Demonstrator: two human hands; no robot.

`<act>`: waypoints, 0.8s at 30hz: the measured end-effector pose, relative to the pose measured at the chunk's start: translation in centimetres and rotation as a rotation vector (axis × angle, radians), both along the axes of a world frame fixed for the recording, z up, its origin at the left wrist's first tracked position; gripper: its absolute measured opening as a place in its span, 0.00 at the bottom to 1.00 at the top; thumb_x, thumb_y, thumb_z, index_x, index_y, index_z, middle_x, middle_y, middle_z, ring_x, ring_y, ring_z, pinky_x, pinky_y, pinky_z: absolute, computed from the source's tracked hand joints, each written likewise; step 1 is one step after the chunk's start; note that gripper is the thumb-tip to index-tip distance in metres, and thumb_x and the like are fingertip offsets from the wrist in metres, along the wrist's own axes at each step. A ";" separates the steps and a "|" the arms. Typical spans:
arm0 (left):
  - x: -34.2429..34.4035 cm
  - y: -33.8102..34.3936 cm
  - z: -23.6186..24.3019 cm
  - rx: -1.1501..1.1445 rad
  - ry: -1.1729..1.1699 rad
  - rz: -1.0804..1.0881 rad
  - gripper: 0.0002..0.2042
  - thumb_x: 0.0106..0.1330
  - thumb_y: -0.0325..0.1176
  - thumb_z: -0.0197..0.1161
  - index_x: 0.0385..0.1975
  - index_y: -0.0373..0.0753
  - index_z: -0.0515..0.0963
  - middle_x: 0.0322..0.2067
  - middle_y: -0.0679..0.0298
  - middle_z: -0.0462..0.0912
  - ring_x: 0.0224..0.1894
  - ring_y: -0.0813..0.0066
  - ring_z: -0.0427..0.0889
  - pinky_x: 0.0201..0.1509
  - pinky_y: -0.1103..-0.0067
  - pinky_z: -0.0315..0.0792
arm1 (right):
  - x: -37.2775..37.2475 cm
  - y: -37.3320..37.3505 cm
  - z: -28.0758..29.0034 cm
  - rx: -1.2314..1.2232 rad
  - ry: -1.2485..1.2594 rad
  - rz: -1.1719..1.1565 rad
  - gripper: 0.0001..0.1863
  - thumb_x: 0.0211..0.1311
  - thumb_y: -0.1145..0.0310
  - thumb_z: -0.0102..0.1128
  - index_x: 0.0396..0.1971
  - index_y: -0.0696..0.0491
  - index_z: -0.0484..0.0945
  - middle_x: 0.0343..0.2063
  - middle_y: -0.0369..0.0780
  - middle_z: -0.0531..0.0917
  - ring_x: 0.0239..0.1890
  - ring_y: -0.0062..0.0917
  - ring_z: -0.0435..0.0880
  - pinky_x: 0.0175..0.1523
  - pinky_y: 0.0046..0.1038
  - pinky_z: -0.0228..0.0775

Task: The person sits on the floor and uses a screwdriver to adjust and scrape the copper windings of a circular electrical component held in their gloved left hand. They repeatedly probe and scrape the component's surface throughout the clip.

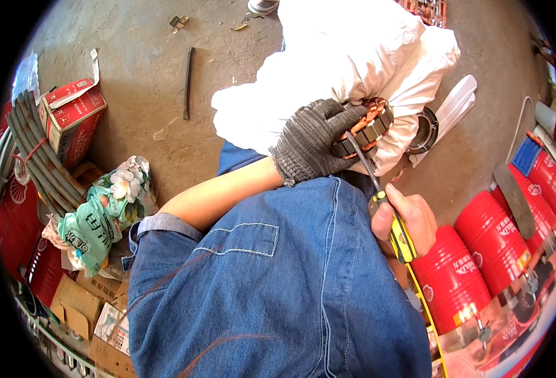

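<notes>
My left hand (315, 140), in a dark grey knit glove, is closed around a motor stator (376, 129), a ring of dark metal with orange copper windings. The stator rests over a white cloth (328, 63) spread across my lap. Bare, my right hand (410, 220) grips a screwdriver (402, 242) by its yellow and black handle. The screwdriver's metal shaft slants up to the near side of the stator, and its tip lies against or just over the ring's edge. A second dark ring-shaped part (423, 131) sits to the right, beside the cloth.
Several red drums (452, 275) line the right side. On the left are a red box (73, 120), a bundle of grey hoses (41, 154), a green plastic bag (95, 227) and cardboard boxes (79, 305). A dark strip (188, 83) lies on the concrete floor.
</notes>
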State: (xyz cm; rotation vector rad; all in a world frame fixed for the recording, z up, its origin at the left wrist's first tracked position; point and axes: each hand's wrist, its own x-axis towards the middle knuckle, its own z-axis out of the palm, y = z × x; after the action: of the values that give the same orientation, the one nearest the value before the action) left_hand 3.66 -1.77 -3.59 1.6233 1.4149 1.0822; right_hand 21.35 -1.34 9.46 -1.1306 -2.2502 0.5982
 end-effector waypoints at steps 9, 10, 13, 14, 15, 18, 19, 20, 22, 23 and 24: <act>0.0 0.3 0.6 -0.084 -0.022 0.037 0.33 0.44 0.39 0.74 0.57 0.43 0.77 0.35 0.54 0.81 0.34 0.55 0.82 0.40 0.66 0.78 | 2.2 -3.1 -0.3 -0.053 0.148 -0.445 0.18 0.67 0.61 0.53 0.31 0.62 0.80 0.14 0.40 0.75 0.16 0.23 0.73 0.22 0.26 0.62; 0.0 0.2 0.6 -0.086 -0.008 0.031 0.33 0.44 0.39 0.74 0.57 0.43 0.77 0.35 0.54 0.81 0.34 0.55 0.82 0.40 0.66 0.78 | 1.8 -3.3 -0.4 -0.083 0.178 -0.472 0.20 0.68 0.57 0.55 0.33 0.63 0.81 0.16 0.40 0.76 0.16 0.21 0.74 0.23 0.24 0.63; -0.1 0.4 0.4 -0.062 -0.026 0.041 0.31 0.45 0.44 0.77 0.51 0.41 0.80 0.33 0.53 0.81 0.33 0.54 0.83 0.38 0.65 0.78 | 1.6 -3.6 -1.2 -0.234 0.306 -0.475 0.25 0.67 0.51 0.59 0.37 0.63 0.82 0.18 0.40 0.78 0.17 0.20 0.74 0.24 0.22 0.63; -0.1 0.4 0.3 -0.060 -0.032 0.038 0.31 0.45 0.44 0.77 0.51 0.41 0.80 0.33 0.53 0.81 0.33 0.54 0.83 0.38 0.65 0.78 | 1.7 -3.6 -1.5 -0.295 0.354 -0.461 0.26 0.66 0.50 0.60 0.38 0.63 0.82 0.19 0.40 0.79 0.17 0.20 0.74 0.24 0.21 0.63; -0.1 0.3 0.2 -0.060 -0.038 0.038 0.31 0.45 0.44 0.77 0.52 0.41 0.79 0.34 0.53 0.81 0.34 0.53 0.83 0.38 0.65 0.78 | 1.4 -3.5 -1.7 -0.303 0.352 -0.499 0.30 0.65 0.45 0.60 0.38 0.64 0.82 0.19 0.40 0.78 0.17 0.20 0.75 0.24 0.19 0.63; -0.2 0.1 0.0 -0.065 -0.018 0.025 0.33 0.44 0.40 0.75 0.56 0.43 0.78 0.33 0.55 0.80 0.34 0.54 0.82 0.39 0.66 0.77 | 1.4 -3.7 -2.1 -0.388 0.488 -0.580 0.35 0.68 0.41 0.54 0.38 0.67 0.81 0.17 0.39 0.76 0.18 0.20 0.75 0.24 0.19 0.63; -0.2 0.1 0.0 -0.065 -0.007 0.016 0.34 0.44 0.39 0.74 0.57 0.43 0.77 0.33 0.56 0.79 0.34 0.55 0.82 0.39 0.66 0.77 | 2.1 -4.1 -2.3 -0.438 0.488 -0.596 0.39 0.69 0.37 0.48 0.39 0.68 0.81 0.18 0.40 0.75 0.18 0.20 0.76 0.23 0.19 0.66; -0.1 0.1 0.0 -0.066 -0.015 0.013 0.34 0.43 0.38 0.74 0.57 0.43 0.77 0.33 0.56 0.79 0.34 0.55 0.82 0.39 0.66 0.77 | 2.3 -4.5 -2.5 -0.452 0.535 -0.624 0.39 0.69 0.38 0.47 0.40 0.67 0.81 0.18 0.40 0.75 0.18 0.21 0.76 0.23 0.19 0.66; -0.2 0.1 0.1 -0.075 -0.029 0.014 0.34 0.43 0.38 0.74 0.57 0.43 0.77 0.33 0.56 0.79 0.34 0.55 0.82 0.39 0.66 0.77 | 2.5 -4.9 -3.0 -0.488 0.627 -0.674 0.39 0.70 0.38 0.45 0.40 0.67 0.81 0.19 0.41 0.75 0.18 0.21 0.76 0.24 0.20 0.68; -0.1 0.1 0.0 -0.076 -0.024 0.016 0.35 0.43 0.38 0.74 0.57 0.43 0.77 0.34 0.55 0.79 0.34 0.55 0.82 0.39 0.66 0.77 | 3.1 -5.3 -3.2 -0.494 0.604 -0.635 0.37 0.71 0.41 0.44 0.42 0.67 0.80 0.20 0.42 0.75 0.18 0.23 0.76 0.24 0.22 0.70; -0.1 0.1 -0.1 -0.077 -0.018 0.015 0.35 0.42 0.38 0.74 0.57 0.44 0.77 0.34 0.55 0.79 0.34 0.55 0.82 0.39 0.66 0.77 | 3.2 -5.5 -3.4 -0.481 0.602 -0.632 0.36 0.71 0.41 0.45 0.43 0.67 0.80 0.20 0.42 0.76 0.19 0.23 0.77 0.25 0.22 0.70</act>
State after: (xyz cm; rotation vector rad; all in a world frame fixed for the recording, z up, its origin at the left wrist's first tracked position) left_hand 3.58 -1.71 -3.73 1.5470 1.4420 1.0353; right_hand 24.53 -6.88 6.08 -1.5348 -1.1790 1.0544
